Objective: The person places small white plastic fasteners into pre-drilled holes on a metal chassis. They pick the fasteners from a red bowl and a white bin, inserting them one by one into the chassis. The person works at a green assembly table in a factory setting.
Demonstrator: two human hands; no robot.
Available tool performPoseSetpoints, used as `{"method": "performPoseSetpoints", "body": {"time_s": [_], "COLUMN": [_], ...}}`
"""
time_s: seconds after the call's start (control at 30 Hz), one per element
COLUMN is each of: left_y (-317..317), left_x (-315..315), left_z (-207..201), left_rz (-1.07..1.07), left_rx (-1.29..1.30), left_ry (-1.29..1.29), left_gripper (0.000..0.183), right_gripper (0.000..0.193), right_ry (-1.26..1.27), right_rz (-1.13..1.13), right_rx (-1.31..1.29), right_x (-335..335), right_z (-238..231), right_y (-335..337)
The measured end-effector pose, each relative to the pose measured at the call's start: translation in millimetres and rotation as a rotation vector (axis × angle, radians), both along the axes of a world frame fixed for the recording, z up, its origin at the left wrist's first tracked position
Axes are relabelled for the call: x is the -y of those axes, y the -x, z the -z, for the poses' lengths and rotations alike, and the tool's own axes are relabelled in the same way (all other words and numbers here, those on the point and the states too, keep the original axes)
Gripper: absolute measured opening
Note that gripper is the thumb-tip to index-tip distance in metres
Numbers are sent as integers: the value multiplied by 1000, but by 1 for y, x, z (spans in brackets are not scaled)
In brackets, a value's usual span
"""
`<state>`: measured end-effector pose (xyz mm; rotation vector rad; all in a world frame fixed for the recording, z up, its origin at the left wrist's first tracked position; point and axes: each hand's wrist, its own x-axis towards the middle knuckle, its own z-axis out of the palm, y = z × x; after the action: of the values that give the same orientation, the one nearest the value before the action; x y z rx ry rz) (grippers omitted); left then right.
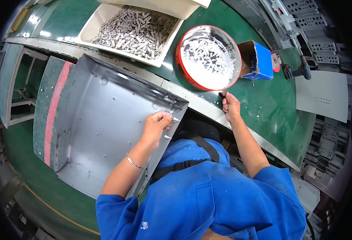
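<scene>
So, the big grey metal housing [104,128] is my landmark, lying open side up. The left hand [158,125] is over its right edge, thumb and fingers in a narrow pinch on a small white piece [176,119]. A second white piece [168,137] sits at that same edge, a bit nearer the body. The right hand [231,107] is off to the right of the housing, fingers curled in, with a dark bit [220,95] at the tips. Can't tell if it's really gripped or what it is.

Beyond the housing there's a cream bin [124,57] of grey plugs [136,32], and beyond and right of it a red-rimmed tin [182,68] of white bits [208,56].

My read: the step in hand is placing white pieces along the housing's edge. Next move calls for a steady pinch and careful lining up; whether that piece is seated, I can't tell.
</scene>
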<state>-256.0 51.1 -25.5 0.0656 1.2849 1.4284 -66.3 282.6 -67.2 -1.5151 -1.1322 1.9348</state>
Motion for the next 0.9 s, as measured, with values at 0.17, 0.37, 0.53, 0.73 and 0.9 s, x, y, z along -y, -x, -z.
{"method": "performPoseSetpoints", "body": {"time_s": [0.17,0.37,0.53,0.73,0.9], "left_y": [2,-1,-5,-5,-5], "left_x": [1,2,3,6,5], "left_z": [2,3,5,8,6], "left_rz": [14,32,-74,-54,-67], "left_rx": [24,-55,63,51,62], "left_ry": [-15,-44,-28,-77,-77], "left_gripper": [9,10,11,11,10], "right_gripper": [19,20,20,20,20], "right_ry": [-2,-18,-1,-23,-43], "right_rz": [-12,-94,-85,-93,-110], "right_rx": [3,1,5,4,-13], "right_x": [1,-1,-3,0,-2], "right_z": [-1,5,2,1,5], "right_y": [2,0,0,0,-2]}}
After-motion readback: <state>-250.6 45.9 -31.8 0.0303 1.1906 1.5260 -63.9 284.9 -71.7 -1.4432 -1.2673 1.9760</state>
